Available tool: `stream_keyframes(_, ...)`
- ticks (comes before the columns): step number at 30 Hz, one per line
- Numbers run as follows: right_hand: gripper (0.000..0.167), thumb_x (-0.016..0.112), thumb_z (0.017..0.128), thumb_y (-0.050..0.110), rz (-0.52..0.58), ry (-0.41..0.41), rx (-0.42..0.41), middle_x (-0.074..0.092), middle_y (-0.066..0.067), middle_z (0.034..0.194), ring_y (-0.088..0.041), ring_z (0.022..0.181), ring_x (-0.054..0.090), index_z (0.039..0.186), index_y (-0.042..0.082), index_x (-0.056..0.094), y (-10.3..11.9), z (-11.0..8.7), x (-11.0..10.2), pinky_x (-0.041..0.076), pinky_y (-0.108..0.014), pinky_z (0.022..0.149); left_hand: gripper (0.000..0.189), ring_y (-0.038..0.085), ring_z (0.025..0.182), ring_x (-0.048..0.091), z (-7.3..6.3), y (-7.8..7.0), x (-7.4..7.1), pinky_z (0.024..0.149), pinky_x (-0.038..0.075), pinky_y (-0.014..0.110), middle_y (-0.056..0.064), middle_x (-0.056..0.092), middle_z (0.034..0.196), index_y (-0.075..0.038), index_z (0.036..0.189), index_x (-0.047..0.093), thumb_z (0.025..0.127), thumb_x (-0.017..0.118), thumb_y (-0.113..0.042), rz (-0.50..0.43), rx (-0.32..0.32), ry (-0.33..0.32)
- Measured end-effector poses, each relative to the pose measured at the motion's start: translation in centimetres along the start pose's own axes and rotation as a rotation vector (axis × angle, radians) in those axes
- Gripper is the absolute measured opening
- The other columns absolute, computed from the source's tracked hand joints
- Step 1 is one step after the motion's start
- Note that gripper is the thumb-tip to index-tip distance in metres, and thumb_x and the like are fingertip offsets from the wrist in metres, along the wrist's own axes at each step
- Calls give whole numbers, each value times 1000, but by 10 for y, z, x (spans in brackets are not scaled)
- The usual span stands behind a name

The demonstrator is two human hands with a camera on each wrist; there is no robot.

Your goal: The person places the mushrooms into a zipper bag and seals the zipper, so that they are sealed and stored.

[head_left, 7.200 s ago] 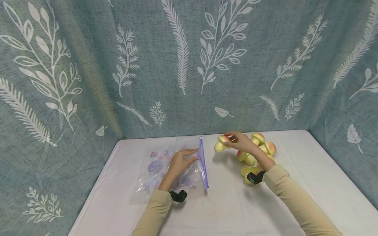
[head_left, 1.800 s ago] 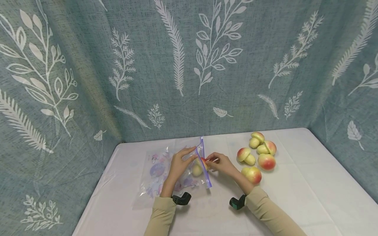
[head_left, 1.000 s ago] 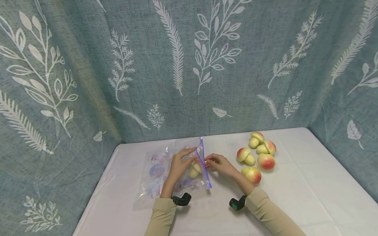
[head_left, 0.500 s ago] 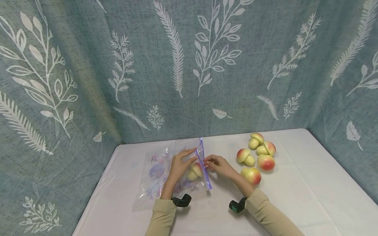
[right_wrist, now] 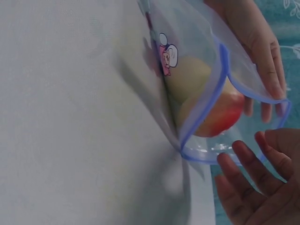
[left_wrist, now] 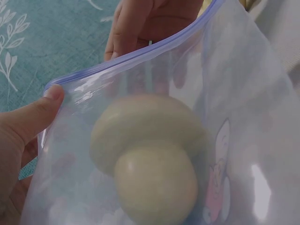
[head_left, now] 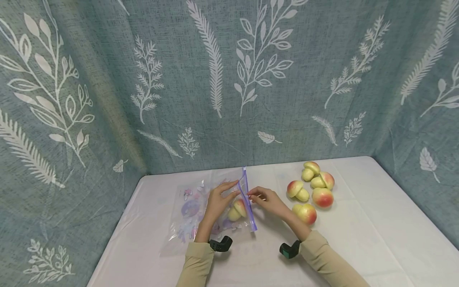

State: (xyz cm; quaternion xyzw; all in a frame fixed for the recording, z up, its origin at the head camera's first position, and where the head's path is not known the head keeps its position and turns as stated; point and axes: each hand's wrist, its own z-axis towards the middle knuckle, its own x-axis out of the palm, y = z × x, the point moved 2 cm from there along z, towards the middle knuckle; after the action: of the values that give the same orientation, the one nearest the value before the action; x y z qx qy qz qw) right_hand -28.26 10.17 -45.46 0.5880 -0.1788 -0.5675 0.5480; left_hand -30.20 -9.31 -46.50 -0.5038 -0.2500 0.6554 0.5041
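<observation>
A clear zip bag [head_left: 190, 207] with pink and purple prints lies on the table, its purple-rimmed mouth facing right. My left hand [head_left: 216, 202] pinches the upper rim of that mouth between thumb and fingers, lifting it so the opening gapes. Inside, just behind the rim, rests a toy mushroom [right_wrist: 230, 108] with a yellow stem and red-tinged cap. The left wrist view shows the mushroom [left_wrist: 154, 185] through the film. Right at the mouth is my right hand [head_left: 267, 201], fingers loosely bent and holding nothing; the right wrist view shows them apart from the mushroom.
Several more toy mushrooms sit right of the hands, among them one nearest the right wrist [head_left: 305, 214] and one at the back [head_left: 310, 170]. A patterned blue-green curtain [head_left: 229, 79] stands behind the white table [head_left: 358, 223].
My right hand carried a toy mushroom from the right into the bag's mouth and let it go; it then settled slightly left inside. My left hand keeps holding the rim.
</observation>
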Motion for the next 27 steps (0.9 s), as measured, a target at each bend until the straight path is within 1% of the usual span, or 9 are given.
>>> stream_keyframes(5, 20, 53, 94, 9, -86, -50, -21, 66, -20, 102, -31, 90, 65, 108, -4, 61, -18, 2, 1, 54, -34, 78, 37, 36, 129, 41, 0, 1, 0, 109, 28, 51, 0, 64, 119, -19, 116, 66, 81, 69, -33, -7, 7, -2)
stream_keyframes(7, 20, 54, 94, 11, -108, -63, -25, 67, -16, 102, -27, 89, 66, 108, 0, 62, -21, 2, 0, 54, -33, 78, 37, 36, 129, 41, 0, 2, 0, 109, 28, 50, 0, 64, 119, -20, 116, 66, 81, 69, -34, -7, 8, -3)
stream_keyframes(9, 19, 54, 94, 12, -123, -72, -42, 68, -14, 102, -25, 89, 66, 108, 1, 62, -21, 0, -2, 54, -30, 77, 37, 35, 129, 41, 0, 2, 0, 110, 28, 49, 0, 64, 119, -19, 115, 66, 81, 69, -33, -7, 10, -6)
stream_keyframes(11, 19, 54, 94, 9, -124, -80, -48, 67, -16, 102, -28, 89, 66, 107, -2, 61, -9, -3, -5, 54, -30, 77, 36, 35, 128, 42, 0, 2, 0, 110, 29, 49, 0, 64, 119, -19, 115, 67, 81, 70, -32, -4, 16, -11)
stream_keyframes(15, 18, 54, 94, 8, -148, -100, -70, 67, -18, 102, -28, 89, 66, 106, -2, 62, -6, -5, -9, 54, -27, 76, 36, 36, 127, 43, 0, 3, 0, 109, 30, 48, 2, 64, 119, -17, 115, 67, 82, 70, -31, 2, 35, -14)
stream_keyframes(16, 18, 54, 93, 8, -152, -103, -63, 67, -18, 102, -27, 89, 66, 106, -2, 62, -6, -6, -10, 54, -28, 77, 36, 36, 127, 43, 0, 4, 0, 109, 30, 48, 2, 64, 119, -17, 115, 67, 82, 70, -31, 1, 41, -13)
stream_keyframes(18, 19, 54, 94, 13, -161, -113, -67, 67, -16, 103, -24, 90, 66, 107, 2, 63, -16, -5, -12, 54, -26, 77, 36, 36, 127, 43, 0, 4, 1, 108, 31, 48, 2, 64, 119, -17, 115, 67, 82, 69, -31, 4, 46, -13)
stream_keyframes(22, 20, 54, 94, 15, -161, -120, -65, 67, -16, 103, -23, 90, 65, 107, 2, 63, -16, -8, -15, 54, -28, 77, 36, 36, 127, 43, 0, 5, 1, 109, 30, 48, 2, 64, 118, -17, 115, 67, 81, 70, -31, 2, 48, -13)
stream_keyframes(27, 20, 55, 94, 14, -172, -139, -64, 67, -16, 103, -21, 90, 65, 107, 2, 63, -17, -12, -19, 54, -28, 78, 36, 36, 127, 43, -1, 5, 1, 108, 31, 49, 2, 64, 118, -18, 114, 67, 81, 70, -32, -4, 35, -9)
